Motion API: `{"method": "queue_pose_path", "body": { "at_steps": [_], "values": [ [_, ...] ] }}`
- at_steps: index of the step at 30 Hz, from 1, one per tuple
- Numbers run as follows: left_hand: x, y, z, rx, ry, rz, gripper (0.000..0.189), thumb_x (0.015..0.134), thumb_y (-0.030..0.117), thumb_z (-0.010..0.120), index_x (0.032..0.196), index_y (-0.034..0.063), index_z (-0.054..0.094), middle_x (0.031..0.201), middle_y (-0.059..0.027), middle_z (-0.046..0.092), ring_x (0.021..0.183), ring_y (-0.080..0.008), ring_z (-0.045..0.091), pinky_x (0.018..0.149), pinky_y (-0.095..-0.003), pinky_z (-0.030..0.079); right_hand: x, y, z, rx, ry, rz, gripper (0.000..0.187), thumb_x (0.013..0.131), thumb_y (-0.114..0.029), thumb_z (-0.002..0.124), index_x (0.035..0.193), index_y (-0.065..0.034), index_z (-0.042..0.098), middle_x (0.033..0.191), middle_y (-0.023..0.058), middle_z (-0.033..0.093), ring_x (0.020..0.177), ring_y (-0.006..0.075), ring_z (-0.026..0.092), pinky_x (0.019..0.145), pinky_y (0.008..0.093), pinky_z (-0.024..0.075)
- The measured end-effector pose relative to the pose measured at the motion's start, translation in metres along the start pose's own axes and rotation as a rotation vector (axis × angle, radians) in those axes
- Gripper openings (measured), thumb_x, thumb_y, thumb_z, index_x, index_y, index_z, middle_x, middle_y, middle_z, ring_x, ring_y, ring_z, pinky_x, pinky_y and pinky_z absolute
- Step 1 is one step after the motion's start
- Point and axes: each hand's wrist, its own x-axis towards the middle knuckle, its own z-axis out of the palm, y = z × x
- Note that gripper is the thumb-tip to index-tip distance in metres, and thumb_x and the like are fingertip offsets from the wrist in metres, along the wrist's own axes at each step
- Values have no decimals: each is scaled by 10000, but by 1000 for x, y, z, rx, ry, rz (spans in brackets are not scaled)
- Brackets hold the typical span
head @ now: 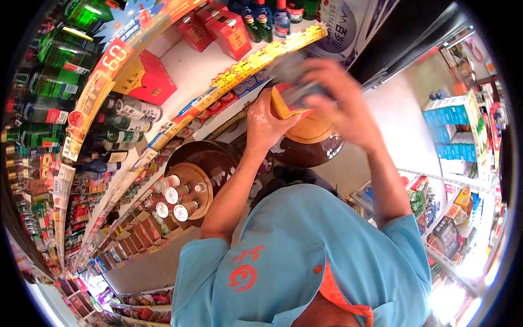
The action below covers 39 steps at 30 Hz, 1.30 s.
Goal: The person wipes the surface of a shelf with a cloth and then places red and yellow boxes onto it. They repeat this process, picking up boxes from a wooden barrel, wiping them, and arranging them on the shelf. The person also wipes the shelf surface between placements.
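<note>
My left hand grips a red and yellow box, its thumb along the near side. Over the box, my right hand is blurred by motion. Against its fingers is a grey-blue blurred item, which looks like a cloth. Beneath both hands stands a dark brown glazed jar with a round wooden lid. To the left, a second glazed jar has a wooden lid bearing several small glass jars with white caps.
Shelves of bottles curve along the left side. Red gift boxes and yellow price tags line the shelf ahead. On the right are blue cartons and a rack of packaged goods.
</note>
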Motion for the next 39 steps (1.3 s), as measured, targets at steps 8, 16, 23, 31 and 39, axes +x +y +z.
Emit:
{"method": "queue_pose_path", "body": {
  "at_steps": [8,16,23,31,39],
  "values": [
    [-9,-16,3,29,18,-27,691,680,268,932,1253,6,649,1088,-225,733,1009,-424,717,885,-465,583,0,6,49,-432,63,-22,344,933,-227,699,1251,-103,657,1254,175,621,1174,409,593,1109,561,402],
    [-11,-9,1,57,-17,-49,645,691,213,954,1213,11,632,1096,-199,750,1029,-331,739,913,-437,572,2,45,32,-160,160,274,275,995,-184,662,1214,-20,680,1079,249,674,1040,448,656,887,467,540],
    [-8,-22,-5,-53,-33,-65,662,701,204,950,1256,30,635,1151,-155,751,1077,-252,724,959,-409,563,-24,84,16,81,370,469,252,1068,-156,597,1241,11,672,1040,89,736,991,129,645,871,316,528],
    [-14,-27,-6,8,-23,-84,626,690,180,905,1244,30,658,1125,-184,755,1062,-336,743,938,-436,581,10,0,54,-443,-65,-137,431,841,-79,738,1268,-91,685,1344,148,621,1274,363,581,1138,481,422],
    [-10,-12,-4,105,26,-186,668,689,195,918,1261,28,615,1120,-168,753,1023,-352,745,925,-433,580,7,55,33,-196,17,-118,413,827,-77,739,1238,-71,705,1339,152,646,1213,390,613,1029,469,503]
  ]
}}
